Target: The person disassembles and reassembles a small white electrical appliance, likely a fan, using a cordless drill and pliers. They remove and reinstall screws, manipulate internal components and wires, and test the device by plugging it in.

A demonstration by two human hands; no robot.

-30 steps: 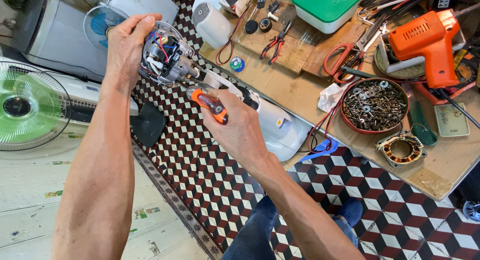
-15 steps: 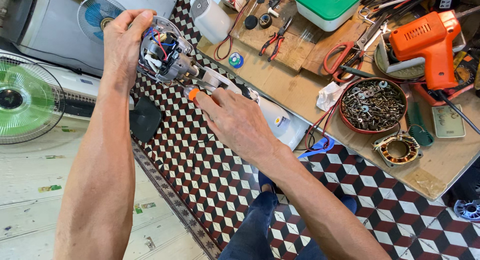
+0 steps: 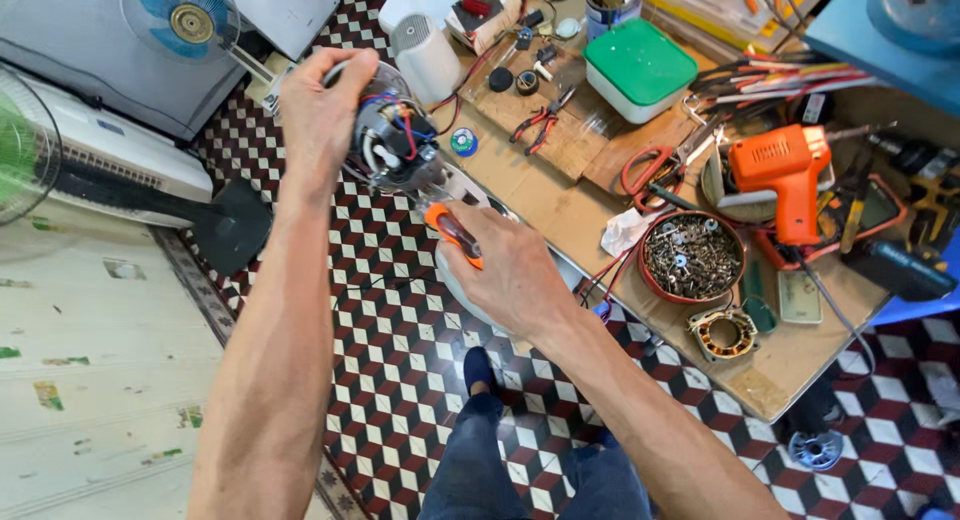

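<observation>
1. fingers (image 3: 352,72) of my left hand (image 3: 318,115) are curled tight around the round grey fan motor with red and blue wires (image 3: 388,143); i hold it raised above the checkered red, black and white floor (image 3: 400,380).
2. my right hand (image 3: 510,270) is closed on the orange-and-black handle of a screwdriver (image 3: 452,230). its shaft points up toward the underside of the motor. i cannot tell whether the tip is seated.
3. just beneath my right hand sits a white rounded fan housing (image 3: 470,300), mostly hidden by the hand.
4. to my right is a low brown cardboard-covered workbench (image 3: 780,370). on it i read:
   - a round dark bowl of loose metal screws (image 3: 692,257);
   - an orange power drill (image 3: 785,175) behind the bowl;
   - a copper-wound stator ring (image 3: 722,333) near the bench edge;
   - a white box with a green lid (image 3: 640,68);
   - red-handled pliers (image 3: 540,120) on a wooden board.
5. to my left stands a green-bladed fan (image 3: 20,145), cut off by the frame edge, with its dark base (image 3: 232,225) on the floor; a small blue-bladed fan (image 3: 178,20) rests on a grey appliance behind it.
</observation>
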